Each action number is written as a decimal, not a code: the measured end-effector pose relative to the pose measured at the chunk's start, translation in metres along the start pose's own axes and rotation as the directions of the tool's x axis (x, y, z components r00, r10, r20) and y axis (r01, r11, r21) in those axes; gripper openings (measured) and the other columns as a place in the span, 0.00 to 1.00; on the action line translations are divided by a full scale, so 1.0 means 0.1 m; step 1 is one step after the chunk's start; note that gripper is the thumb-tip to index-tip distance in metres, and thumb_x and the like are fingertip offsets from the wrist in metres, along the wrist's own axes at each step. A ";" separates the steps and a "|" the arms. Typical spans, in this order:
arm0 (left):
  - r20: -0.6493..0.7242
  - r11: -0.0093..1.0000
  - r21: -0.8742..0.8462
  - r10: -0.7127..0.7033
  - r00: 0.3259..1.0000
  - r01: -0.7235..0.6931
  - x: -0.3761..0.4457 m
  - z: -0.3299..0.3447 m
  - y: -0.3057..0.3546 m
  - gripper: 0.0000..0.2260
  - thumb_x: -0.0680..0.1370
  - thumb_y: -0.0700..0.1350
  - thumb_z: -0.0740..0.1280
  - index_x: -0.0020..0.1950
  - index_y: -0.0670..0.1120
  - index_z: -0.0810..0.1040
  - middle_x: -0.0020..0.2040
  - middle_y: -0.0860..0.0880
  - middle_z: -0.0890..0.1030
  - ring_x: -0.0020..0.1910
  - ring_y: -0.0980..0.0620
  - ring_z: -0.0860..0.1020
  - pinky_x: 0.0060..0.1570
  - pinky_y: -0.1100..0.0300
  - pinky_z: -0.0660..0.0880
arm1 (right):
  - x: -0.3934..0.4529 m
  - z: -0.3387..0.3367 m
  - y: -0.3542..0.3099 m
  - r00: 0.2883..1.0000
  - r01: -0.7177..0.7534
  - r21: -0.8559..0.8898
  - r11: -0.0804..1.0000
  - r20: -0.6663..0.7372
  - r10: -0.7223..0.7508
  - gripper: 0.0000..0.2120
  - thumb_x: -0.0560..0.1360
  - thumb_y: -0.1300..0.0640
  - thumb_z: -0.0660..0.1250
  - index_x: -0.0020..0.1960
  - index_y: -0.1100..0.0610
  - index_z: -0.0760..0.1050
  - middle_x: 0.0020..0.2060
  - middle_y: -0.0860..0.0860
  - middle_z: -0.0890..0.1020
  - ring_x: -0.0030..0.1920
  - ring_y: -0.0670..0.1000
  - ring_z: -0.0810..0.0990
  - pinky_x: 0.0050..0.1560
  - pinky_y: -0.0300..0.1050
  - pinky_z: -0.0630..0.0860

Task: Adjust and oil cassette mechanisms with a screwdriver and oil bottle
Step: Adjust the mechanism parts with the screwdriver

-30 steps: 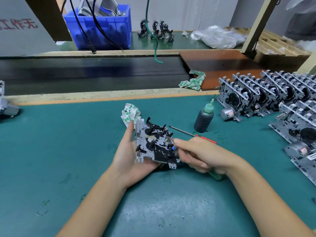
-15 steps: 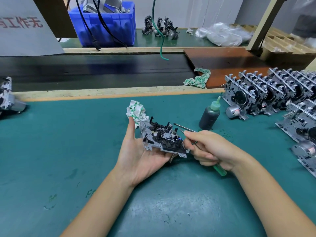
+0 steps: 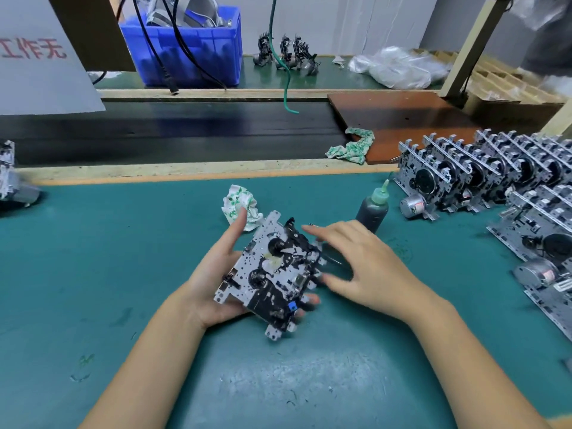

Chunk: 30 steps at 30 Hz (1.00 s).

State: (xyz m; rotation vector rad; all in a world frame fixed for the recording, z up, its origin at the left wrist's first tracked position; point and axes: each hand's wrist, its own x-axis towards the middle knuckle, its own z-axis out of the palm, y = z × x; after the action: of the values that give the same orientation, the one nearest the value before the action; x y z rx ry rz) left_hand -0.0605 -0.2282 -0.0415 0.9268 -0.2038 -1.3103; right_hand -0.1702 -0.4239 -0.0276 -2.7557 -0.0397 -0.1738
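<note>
Teal matting covered the desk [image 3: 93,274]. Nearest, the left hand [image 3: 213,283] gripped one cassette mechanism [image 3: 272,274], tilted above the mat; the right hand [image 3: 365,267], blurred, hovered beside it with fingers spread, holding nothing. Behind stood one oil bottle [image 3: 373,212], two crumpled rags [image 3: 240,205], and rows of mechanisms [image 3: 495,181]. Farther off, a grey sign [image 3: 34,51] bore red characters "工作无".

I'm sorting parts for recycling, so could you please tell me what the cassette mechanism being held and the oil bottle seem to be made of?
The cassette mechanism looks like a stamped sheet-metal plate, dull silver and punched with many small holes, carrying matte black parts, probably plastic. The oil bottle seems to be soft translucent plastic: dark contents show through the wall, and its pale green nozzle tapers to a point.
</note>
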 end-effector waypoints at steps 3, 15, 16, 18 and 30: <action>-0.033 0.997 0.030 -0.065 0.997 0.066 -0.02 0.02 0.01 0.40 0.67 0.71 0.61 0.64 0.40 0.77 0.65 0.34 0.74 0.63 0.32 0.73 0.64 0.38 0.69 | -0.04 0.02 -0.04 0.995 0.097 -0.091 0.991 0.004 -0.098 0.26 0.68 0.49 0.72 0.63 0.56 0.75 0.51 0.50 0.79 0.57 0.53 0.73 0.57 0.47 0.69; -0.182 1.000 0.004 -0.012 0.983 0.013 -0.14 0.02 0.09 0.38 0.68 0.68 0.61 0.59 0.37 0.80 0.57 0.37 0.80 0.51 0.43 0.82 0.45 0.52 0.81 | -0.29 -0.10 -0.13 0.997 -0.064 -0.199 0.978 -0.049 0.055 0.32 0.60 0.28 0.64 0.46 0.55 0.80 0.39 0.48 0.80 0.47 0.52 0.75 0.47 0.40 0.60; -0.271 0.994 0.112 0.032 0.962 -0.002 -0.16 0.07 0.10 0.35 0.67 0.68 0.62 0.57 0.39 0.80 0.52 0.39 0.82 0.44 0.45 0.83 0.39 0.55 0.80 | -0.31 -0.09 -0.14 0.995 -0.096 -0.202 0.975 -0.030 0.091 0.35 0.60 0.25 0.59 0.47 0.54 0.79 0.41 0.47 0.79 0.49 0.51 0.74 0.51 0.41 0.62; -0.488 0.842 0.535 0.242 0.838 0.068 -0.25 0.13 0.04 0.34 0.63 0.74 0.61 0.47 0.44 0.76 0.37 0.47 0.83 0.32 0.48 0.81 0.32 0.57 0.78 | -0.35 -0.05 -0.14 0.992 -0.128 -0.163 0.978 -0.044 0.122 0.38 0.60 0.23 0.51 0.48 0.53 0.78 0.41 0.46 0.76 0.49 0.50 0.73 0.52 0.41 0.63; -0.091 -0.295 0.849 0.735 0.672 0.438 -0.45 0.30 -0.46 0.27 0.61 0.79 0.60 0.31 0.54 0.70 0.25 0.51 0.77 0.29 0.48 0.80 0.25 0.60 0.56 | -0.44 0.16 -0.08 0.973 0.011 -0.249 0.969 -0.221 -0.067 0.24 0.70 0.36 0.59 0.36 0.58 0.74 0.33 0.49 0.76 0.37 0.53 0.76 0.47 0.42 0.63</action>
State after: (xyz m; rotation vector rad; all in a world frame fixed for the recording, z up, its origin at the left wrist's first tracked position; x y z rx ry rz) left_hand -0.1261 -0.2014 -0.0373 2.7447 -0.9178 0.1910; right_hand -0.2128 -0.4104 -0.0444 -2.9622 -0.0119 -0.5399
